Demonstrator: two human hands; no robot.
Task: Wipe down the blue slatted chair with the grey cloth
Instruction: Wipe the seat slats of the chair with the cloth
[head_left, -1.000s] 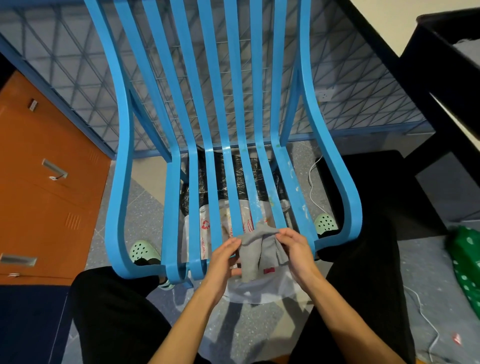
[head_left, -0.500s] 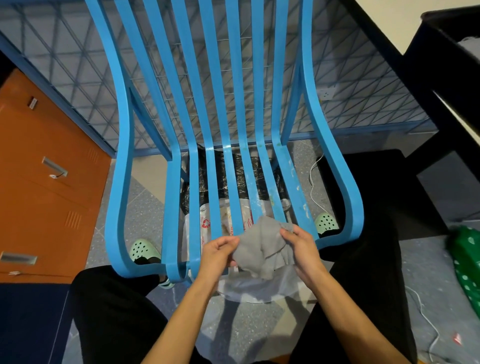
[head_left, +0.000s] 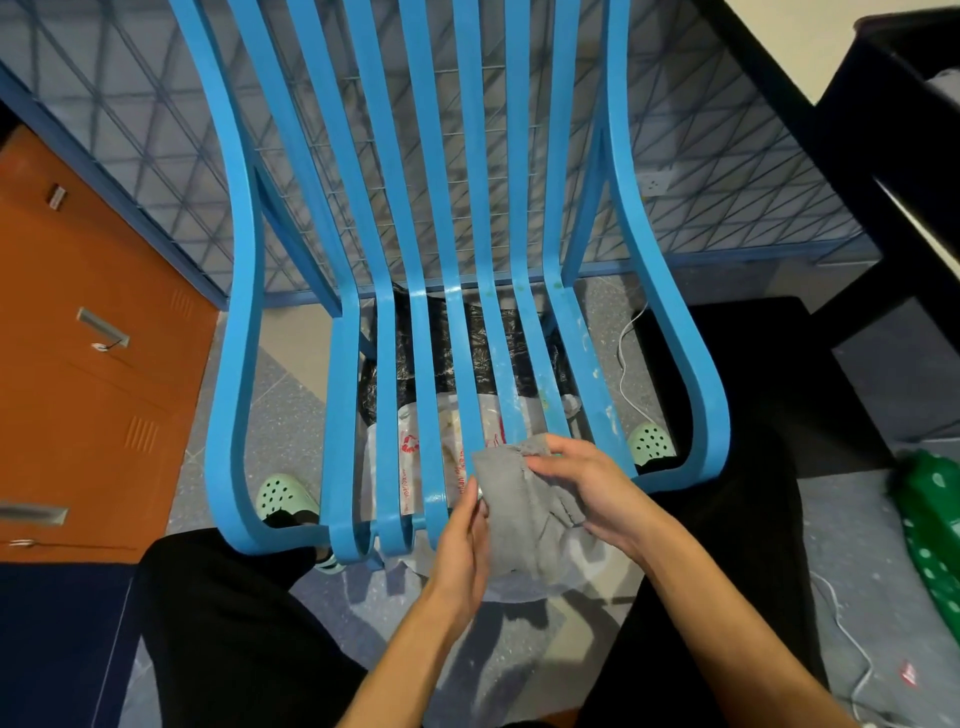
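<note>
The blue slatted chair (head_left: 384, 291) fills the view, its seat slats running toward me; the right-hand slats carry pale smears. A crumpled grey cloth (head_left: 519, 506) hangs at the front ends of the middle-right slats. My right hand (head_left: 587, 488) grips the cloth's upper edge with curled fingers. My left hand (head_left: 462, 545) pinches its left edge from the side. The cloth's lower part drapes below the seat's front edge.
An orange cabinet (head_left: 88, 374) stands at the left. Under the seat lie a black bag (head_left: 467, 343) and a white plastic bag (head_left: 410, 452). A dark table (head_left: 883, 171) is at the right, a green bag (head_left: 930, 530) and white cables on the floor.
Both hands have reworked the cloth: it went from a bunched fold to hanging longer. My left hand dropped lower and turned side-on, my right hand shifted up over the cloth's top.
</note>
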